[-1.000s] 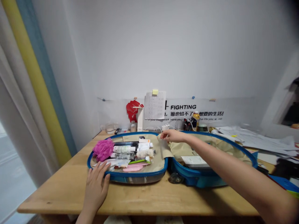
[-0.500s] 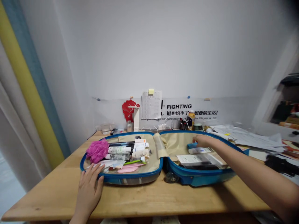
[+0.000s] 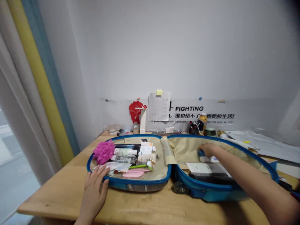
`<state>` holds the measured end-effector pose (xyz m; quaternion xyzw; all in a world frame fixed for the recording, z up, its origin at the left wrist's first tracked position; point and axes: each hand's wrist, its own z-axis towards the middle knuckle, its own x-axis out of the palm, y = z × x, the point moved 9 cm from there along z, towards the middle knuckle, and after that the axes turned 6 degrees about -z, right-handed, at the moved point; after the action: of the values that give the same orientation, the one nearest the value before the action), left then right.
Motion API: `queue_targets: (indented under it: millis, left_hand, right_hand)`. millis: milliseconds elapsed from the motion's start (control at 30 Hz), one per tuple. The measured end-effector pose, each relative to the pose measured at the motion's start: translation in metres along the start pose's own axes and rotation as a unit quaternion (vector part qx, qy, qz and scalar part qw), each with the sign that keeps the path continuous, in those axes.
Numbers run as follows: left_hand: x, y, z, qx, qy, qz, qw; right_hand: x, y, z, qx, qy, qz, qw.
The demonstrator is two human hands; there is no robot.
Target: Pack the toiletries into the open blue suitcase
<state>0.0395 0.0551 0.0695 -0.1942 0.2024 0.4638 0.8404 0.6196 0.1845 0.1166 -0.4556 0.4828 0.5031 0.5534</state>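
Observation:
A blue-rimmed suitcase (image 3: 150, 185) lies open on the wooden table (image 3: 47, 187). My left hand (image 3: 96, 187) rests at the near left edge of its left half, fingers spread over the rim. Beside those fingers are a pink bath puff (image 3: 103, 151), white tubes (image 3: 125, 152), a clear bottle (image 3: 124, 159) and pink flat items (image 3: 133, 173). My right hand (image 3: 208, 149) reaches into the right half, fingers closed on a small blue item (image 3: 200, 153), partly hidden. Just under it lies a white tube-like item (image 3: 205, 159). Nearer me sits a white-labelled box (image 3: 201, 167).
Along the wall stand a white lamp (image 3: 142, 122), a yellow-labelled bottle (image 3: 202, 122), a green-lidded jar (image 3: 210, 132) and white cables. Papers (image 3: 255, 145) are spread at the right. A striped curtain (image 3: 42, 78) hangs at the left.
The view has turned slightly left, so everything sits further right. My right hand has lowered a little with the blue item, which shows less now. My left hand stays on the rim.

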Motion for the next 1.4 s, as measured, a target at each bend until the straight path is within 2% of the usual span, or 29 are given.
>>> queue_targets:
  millis: [167,367,533,633,733,800,867,933,1000,1100,1167,1233,1333,1400]
  left_hand:
    - [0.001,0.001,-0.001,-0.011,0.006,0.0,1.0]
    - [0.004,0.004,-0.002,-0.024,0.018,-0.003,1.0]
    - [0.002,0.004,-0.002,-0.026,0.018,-0.01,0.999]
    - [0.003,0.004,0.0,-0.031,0.022,-0.015,0.999]
    - [0.002,0.002,0.002,-0.034,0.019,-0.02,0.999]
    - [0.001,0.001,0.002,-0.035,0.015,-0.023,0.999]
    - [0.0,0.0,0.003,-0.034,0.013,-0.025,0.999]
    - [0.0,0.0,0.003,-0.031,0.012,-0.023,0.999]
    - [0.0,0.001,0.002,-0.029,0.015,-0.017,0.999]
    - [0.001,0.001,0.002,-0.025,0.018,-0.011,0.999]
    - [0.0,0.0,0.002,-0.023,0.017,-0.01,1.0]
    - [0.001,0.0,0.002,-0.023,0.017,-0.009,1.0]
    - [0.001,0.001,0.002,-0.025,0.017,-0.011,0.999]
    - [0.001,0.001,0.002,-0.025,0.014,-0.013,1.0]
  right_hand:
    - [0.015,-0.007,0.004,0.021,0.087,-0.051,0.995]
    - [0.01,-0.014,-0.007,0.038,0.109,-0.066,0.991]
    - [-0.002,-0.009,-0.025,0.068,0.109,-0.056,0.99]
    - [-0.025,0.006,-0.032,0.068,0.094,-0.037,0.992]
    - [-0.061,0.047,-0.033,0.03,0.055,0.003,0.998]
    - [-0.085,0.092,-0.035,-0.024,0.03,0.041,0.998]
    - [-0.1,0.15,-0.041,-0.091,0.023,0.076,0.993]
    - [-0.101,0.214,-0.051,-0.167,0.042,0.096,0.98]
    - [-0.093,0.273,-0.063,-0.228,0.063,0.104,0.966]
    - [-0.071,0.338,-0.077,-0.278,0.084,0.098,0.952]
    - [-0.056,0.363,-0.082,-0.288,0.087,0.091,0.949]
    - [-0.044,0.376,-0.085,-0.292,0.088,0.084,0.949]
    - [-0.037,0.381,-0.087,-0.304,0.096,0.08,0.944]
    - [-0.044,0.373,-0.084,-0.314,0.098,0.085,0.941]
